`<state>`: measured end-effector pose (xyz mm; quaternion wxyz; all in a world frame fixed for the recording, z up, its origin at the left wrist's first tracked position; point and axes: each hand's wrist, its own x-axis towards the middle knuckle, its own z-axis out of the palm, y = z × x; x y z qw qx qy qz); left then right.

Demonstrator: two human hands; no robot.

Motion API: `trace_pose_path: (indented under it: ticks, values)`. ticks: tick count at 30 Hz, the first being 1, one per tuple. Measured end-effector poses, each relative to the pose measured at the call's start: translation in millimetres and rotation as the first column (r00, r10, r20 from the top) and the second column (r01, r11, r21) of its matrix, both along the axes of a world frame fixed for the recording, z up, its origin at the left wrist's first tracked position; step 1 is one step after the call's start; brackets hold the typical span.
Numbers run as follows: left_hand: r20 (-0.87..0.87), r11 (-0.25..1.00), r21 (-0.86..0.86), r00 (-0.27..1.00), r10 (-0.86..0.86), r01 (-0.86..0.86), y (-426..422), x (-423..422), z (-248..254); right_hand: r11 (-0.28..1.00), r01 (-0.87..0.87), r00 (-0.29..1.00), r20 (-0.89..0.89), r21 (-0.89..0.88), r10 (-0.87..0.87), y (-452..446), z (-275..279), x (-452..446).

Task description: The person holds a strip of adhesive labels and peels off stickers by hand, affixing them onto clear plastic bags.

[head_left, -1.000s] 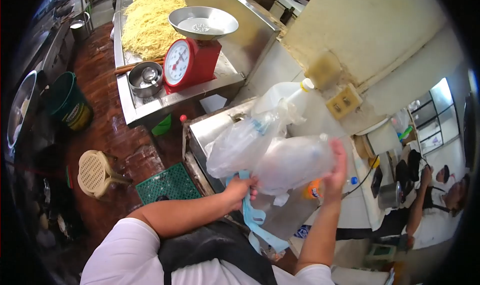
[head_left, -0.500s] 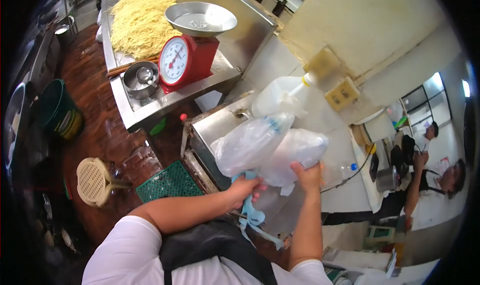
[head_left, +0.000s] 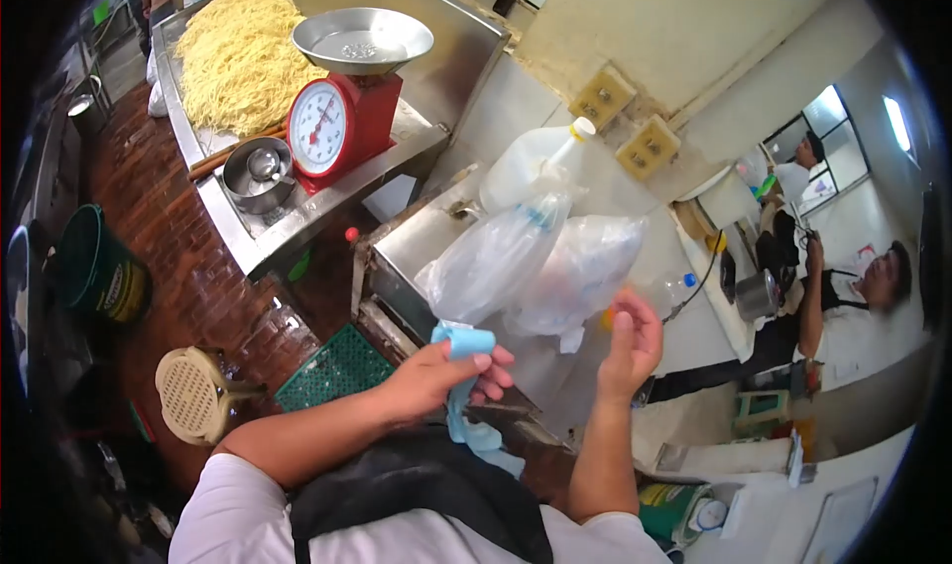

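Observation:
My left hand (head_left: 436,374) is closed around a light blue strip (head_left: 466,341), folded flat at the top with its loose end hanging past my apron. I cannot tell whether it is cloth or plastic. My right hand (head_left: 632,351) is raised with its fingers apart, holding nothing, just below a bulging clear plastic bag (head_left: 585,267). Left of that bag is another filled, cloudy plastic bag (head_left: 496,257), its lower end just above the strip. What the bags contain is hard to make out. Behind them stands a white plastic jug (head_left: 521,163).
A metal table (head_left: 233,232) bears a heap of yellow noodles (head_left: 238,58), a red dial scale (head_left: 347,118) and a metal pot (head_left: 258,174). A beige stool (head_left: 193,391), green crate (head_left: 335,368) and dark green bucket (head_left: 99,267) are on the floor. At right, a person (head_left: 843,286) stands by a counter.
My right hand has come off the right bag and opened, moving slightly right. My left hand has moved left and up with the blue strip. The view has shifted a little.

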<state>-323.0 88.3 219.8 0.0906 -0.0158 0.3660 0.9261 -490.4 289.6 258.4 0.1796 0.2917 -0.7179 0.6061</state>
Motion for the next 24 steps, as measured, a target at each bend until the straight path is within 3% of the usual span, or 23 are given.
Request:
trace_pose_path:
  ticks: [4, 7, 15, 20, 24]
  values:
    - [0.060, 0.977, 0.017, 0.976, 0.209, -0.210, -18.8, 14.8, 20.5, 0.983, -0.167, 0.980, 0.120, 0.078, 0.157, -38.7, 14.9, 42.9]
    - [0.045, 0.952, 0.103, 0.957, 0.285, -0.289, -29.5, 17.4, 23.8, 0.907, -0.325, 0.945, 0.114, 0.267, 0.305, -61.2, 20.3, 72.3]
    - [0.046, 0.869, 0.346, 0.931, 0.361, -0.354, -41.1, 7.3, 20.8, 0.792, -0.528, 0.826, 0.400, 0.307, 0.396, -86.1, 8.0, 99.2]
    - [0.046, 0.881, 0.282, 0.922, 0.384, -0.381, -47.2, 5.2, 28.4, 0.784, -0.618, 0.641, 0.609, 0.050, 0.466, -79.1, -0.8, 100.6]
    - [0.076, 0.896, 0.217, 0.922, 0.381, -0.388, -39.3, 2.5, 31.8, 0.778, -0.628, 0.596, 0.664, 0.034, 0.451, -74.9, 7.2, 104.7]
